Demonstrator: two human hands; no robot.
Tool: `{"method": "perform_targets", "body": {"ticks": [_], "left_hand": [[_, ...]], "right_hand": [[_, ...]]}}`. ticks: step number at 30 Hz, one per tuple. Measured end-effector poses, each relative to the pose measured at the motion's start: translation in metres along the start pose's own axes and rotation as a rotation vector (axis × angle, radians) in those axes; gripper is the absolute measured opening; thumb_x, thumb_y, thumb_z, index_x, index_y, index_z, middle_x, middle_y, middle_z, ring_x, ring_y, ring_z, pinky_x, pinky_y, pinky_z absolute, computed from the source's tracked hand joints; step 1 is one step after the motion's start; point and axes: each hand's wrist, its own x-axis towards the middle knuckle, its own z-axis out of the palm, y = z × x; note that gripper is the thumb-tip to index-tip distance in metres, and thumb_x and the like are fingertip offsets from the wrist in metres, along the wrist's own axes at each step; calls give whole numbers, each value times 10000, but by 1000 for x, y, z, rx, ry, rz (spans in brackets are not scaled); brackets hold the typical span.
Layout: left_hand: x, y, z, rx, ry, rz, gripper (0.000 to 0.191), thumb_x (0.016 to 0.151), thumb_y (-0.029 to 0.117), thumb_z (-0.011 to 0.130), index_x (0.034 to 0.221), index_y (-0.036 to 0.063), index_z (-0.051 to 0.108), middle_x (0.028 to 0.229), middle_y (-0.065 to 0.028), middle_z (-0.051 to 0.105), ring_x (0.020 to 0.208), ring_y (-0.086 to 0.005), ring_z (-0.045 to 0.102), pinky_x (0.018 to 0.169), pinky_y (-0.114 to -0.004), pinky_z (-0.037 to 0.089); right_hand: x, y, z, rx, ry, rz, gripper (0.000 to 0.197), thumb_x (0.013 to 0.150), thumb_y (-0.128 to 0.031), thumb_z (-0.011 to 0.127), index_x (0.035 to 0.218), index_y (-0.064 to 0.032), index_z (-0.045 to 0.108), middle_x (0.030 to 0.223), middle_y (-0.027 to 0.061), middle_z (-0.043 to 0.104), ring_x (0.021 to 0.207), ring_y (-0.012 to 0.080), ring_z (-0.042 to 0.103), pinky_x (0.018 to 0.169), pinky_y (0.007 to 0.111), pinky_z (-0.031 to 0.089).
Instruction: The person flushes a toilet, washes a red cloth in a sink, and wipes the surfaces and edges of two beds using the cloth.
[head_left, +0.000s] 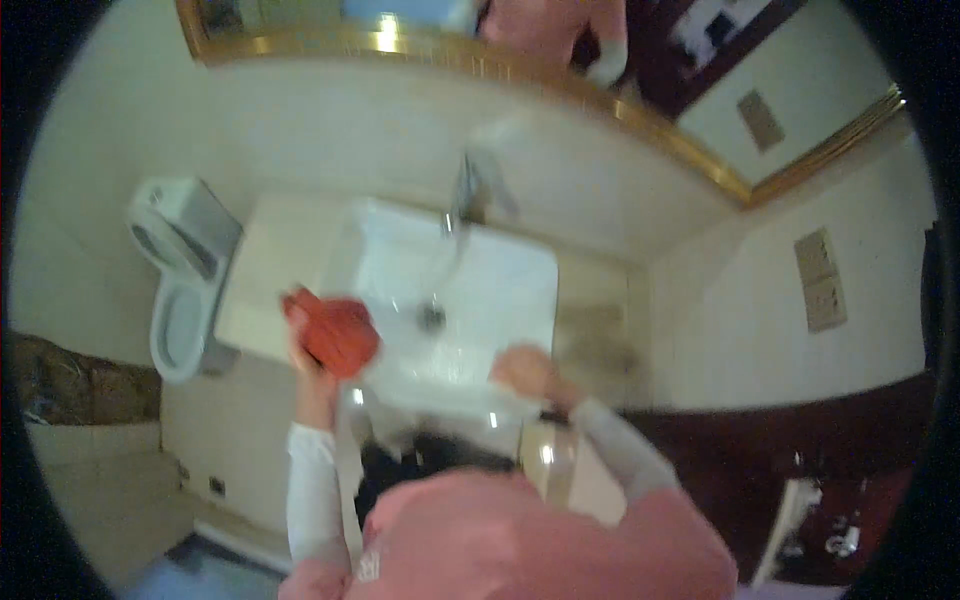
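A red cloth (341, 334) is held in my left hand (306, 367), over the left edge of a white washbasin (495, 277). My right hand (525, 369) is blurred above the basin's front right corner; nothing can be made out in it, and its fingers are not distinct. Water seems to run from the chrome faucet (466, 187) at the back of the basin, though blur makes this uncertain. The dark drain (431, 318) lies between my hands.
Around the basin runs a beige countertop (277, 262). A white toilet (184, 322) with its lid raised stands at the left. Behind the basin hangs a gold-framed mirror (600, 109). Wall outlets (820, 279) are at the right, above a dark red surface (720, 442).
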Motion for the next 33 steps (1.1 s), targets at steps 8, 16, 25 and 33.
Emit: {"method": "perform_targets", "body": {"ticks": [8, 16, 25, 33], "left_hand": [[-78, 91, -53, 44, 328, 313, 562, 824, 430, 587, 1321, 193, 470, 1304, -116, 496, 1160, -360, 493, 869, -540, 472], [-134, 106, -73, 97, 723, 364, 603, 806, 411, 610, 1328, 150, 459, 1317, -136, 485, 1178, -372, 484, 919, -544, 458], [-169, 105, -130, 13, 752, 299, 567, 806, 380, 623, 1309, 160, 480, 1316, -148, 481, 1179, -393, 479, 936, -561, 452], [-170, 111, -155, -24, 847, 286, 593, 790, 353, 661, 1308, 124, 484, 1345, -120, 459, 1220, -354, 448, 992, -560, 410]], "right_hand": [[20, 107, 36, -217, 341, 97, 403, 734, -271, 663, 1064, -48, 601, 1100, 132, 586, 1118, 321, 502, 1030, 462, 331], [68, 124, 12, -350, 71, 120, 434, 730, -260, 665, 1079, -15, 585, 1174, 166, 533, 1145, 314, 460, 979, 402, 352], [46, 90, 8, -428, 207, 177, 467, 788, -293, 589, 1158, -10, 560, 1277, 145, 496, 1234, 293, 404, 1020, 454, 314], [9, 44, 54, -362, 86, 83, 523, 801, -281, 596, 1228, 8, 512, 1297, 137, 496, 1252, 310, 401, 1047, 472, 302]]}}
